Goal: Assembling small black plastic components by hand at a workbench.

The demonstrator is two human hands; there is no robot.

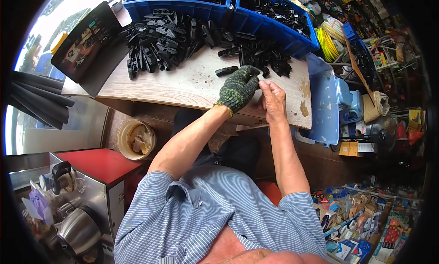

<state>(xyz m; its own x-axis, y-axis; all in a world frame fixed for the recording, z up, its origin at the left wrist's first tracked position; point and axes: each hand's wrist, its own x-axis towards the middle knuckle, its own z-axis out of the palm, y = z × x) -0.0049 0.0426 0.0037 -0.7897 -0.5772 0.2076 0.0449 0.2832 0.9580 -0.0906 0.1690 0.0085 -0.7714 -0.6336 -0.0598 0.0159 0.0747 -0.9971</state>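
My left hand, in a dark green knit glove with a yellow cuff, is over the front part of the table with its fingers curled. My bare right hand is closed beside it, thumb and forefinger pinched close to the gloved fingertips. Whatever sits between the two hands is too small and covered to make out. Just beyond the glove lies a single black plastic part. A loose pile of similar black parts spreads behind my hands, and a larger heap of black parts covers the table's far left.
Two blue crates of black parts stand along the table's back edge. At left is an open laptop. A translucent blue bin adjoins the right edge. A bucket stands on the floor; cluttered shelves fill the right.
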